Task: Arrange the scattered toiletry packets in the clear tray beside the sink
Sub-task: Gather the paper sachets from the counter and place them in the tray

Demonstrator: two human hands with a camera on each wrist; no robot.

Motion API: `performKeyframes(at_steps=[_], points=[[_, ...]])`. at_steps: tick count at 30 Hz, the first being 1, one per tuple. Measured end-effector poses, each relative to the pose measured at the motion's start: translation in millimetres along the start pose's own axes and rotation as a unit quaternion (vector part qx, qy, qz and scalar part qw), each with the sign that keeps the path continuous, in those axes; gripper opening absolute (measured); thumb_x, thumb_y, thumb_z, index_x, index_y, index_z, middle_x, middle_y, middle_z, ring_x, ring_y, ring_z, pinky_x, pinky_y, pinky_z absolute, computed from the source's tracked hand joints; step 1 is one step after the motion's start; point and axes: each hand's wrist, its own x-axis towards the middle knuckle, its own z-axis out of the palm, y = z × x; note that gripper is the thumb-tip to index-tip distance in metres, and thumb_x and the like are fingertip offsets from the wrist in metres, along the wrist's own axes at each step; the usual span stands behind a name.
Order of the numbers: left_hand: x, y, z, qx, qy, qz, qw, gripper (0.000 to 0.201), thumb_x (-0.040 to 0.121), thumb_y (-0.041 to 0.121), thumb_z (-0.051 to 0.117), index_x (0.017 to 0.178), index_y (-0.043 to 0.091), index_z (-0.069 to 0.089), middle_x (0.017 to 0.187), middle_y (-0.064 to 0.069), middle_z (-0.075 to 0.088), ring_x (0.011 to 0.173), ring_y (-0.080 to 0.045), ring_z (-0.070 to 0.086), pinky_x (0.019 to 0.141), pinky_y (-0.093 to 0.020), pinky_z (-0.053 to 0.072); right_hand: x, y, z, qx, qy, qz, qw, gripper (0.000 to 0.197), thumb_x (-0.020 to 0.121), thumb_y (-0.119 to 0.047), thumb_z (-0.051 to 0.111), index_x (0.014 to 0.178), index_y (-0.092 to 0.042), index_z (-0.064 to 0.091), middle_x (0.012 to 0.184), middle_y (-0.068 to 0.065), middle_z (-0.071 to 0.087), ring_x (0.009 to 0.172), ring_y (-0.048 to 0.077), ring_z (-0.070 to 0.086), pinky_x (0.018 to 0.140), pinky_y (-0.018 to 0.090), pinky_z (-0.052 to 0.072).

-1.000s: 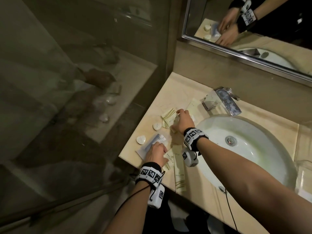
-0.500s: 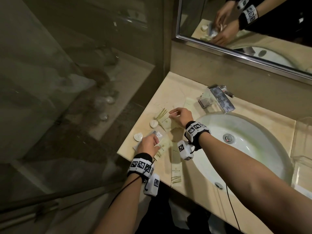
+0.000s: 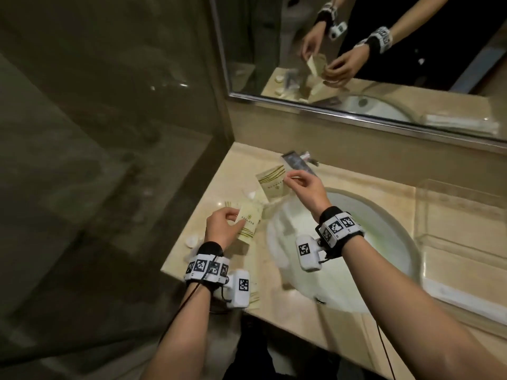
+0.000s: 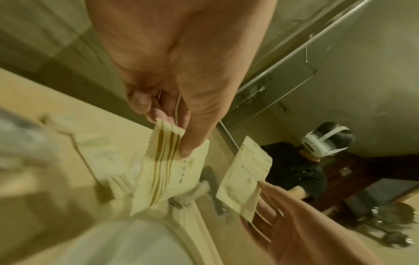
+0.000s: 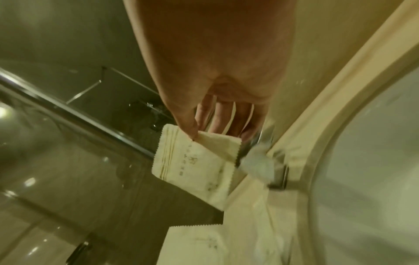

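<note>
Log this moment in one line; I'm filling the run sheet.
left hand: holds packet | right hand: pinches packet | clear tray: no packets seen | stage: gathering

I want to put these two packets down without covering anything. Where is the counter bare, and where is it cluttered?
Bare: the clear tray right of the sink, and the counter corner behind the packets, toward the mirror. Crowded: the strip left of the sink, where packets and the small white soaps lie under the left hand and right hand.
</note>
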Motion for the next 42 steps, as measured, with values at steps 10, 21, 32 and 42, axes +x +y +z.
performKeyframes(at_steps=[10,21,32,42], points=[[-50,120,132,-0.066,-0.121,0.121,0.983,0.027,0.082,0.009,0.071,0.109,0.006,0.067,0.097,-0.004,0.067,0.086,-0.017,0.060,0.077,-0.030,0.051,-87,8,-217,-0.033,0.173,-0.013,0.984,0.012,0.089,-0.026,0.067,0.098,-0.023,0.074,0.099,-0.002,0.072,0.094,0.018,0.068,0.068,0.034,0.060],[-116,172,274,-0.051,-0.232,0.118,0.964,0.023,0.089,0.010,0.063,0.112,0.008,0.060,0.101,-0.013,0.059,0.064,-0.014,0.062,0.039,-0.022,0.052,-162,105,-370,-0.064,0.240,0.187,0.951,0.035,0.083,-0.011,0.070,0.116,-0.014,0.060,0.116,0.011,0.066,0.090,0.022,0.066,0.067,0.031,0.053],[-131,162,300,-0.043,-0.198,0.067,0.977,0.021,0.087,-0.003,0.060,0.106,0.005,0.057,0.082,0.003,0.051,0.045,0.010,0.058,0.044,-0.004,0.043,-159,156,-374,-0.135,0.220,0.203,0.944,0.026,0.086,-0.011,0.067,0.112,-0.014,0.065,0.114,0.020,0.064,0.089,0.028,0.062,0.077,0.025,0.046],[-120,153,303,-0.062,-0.191,0.048,0.978,0.027,0.084,-0.007,0.059,0.108,0.004,0.059,0.086,0.001,0.054,0.046,0.008,0.060,0.048,-0.011,0.052,-143,177,-373,-0.219,0.194,0.185,0.938,0.025,0.078,-0.013,0.077,0.101,-0.017,0.068,0.115,0.012,0.060,0.101,0.024,0.058,0.086,0.030,0.047]])
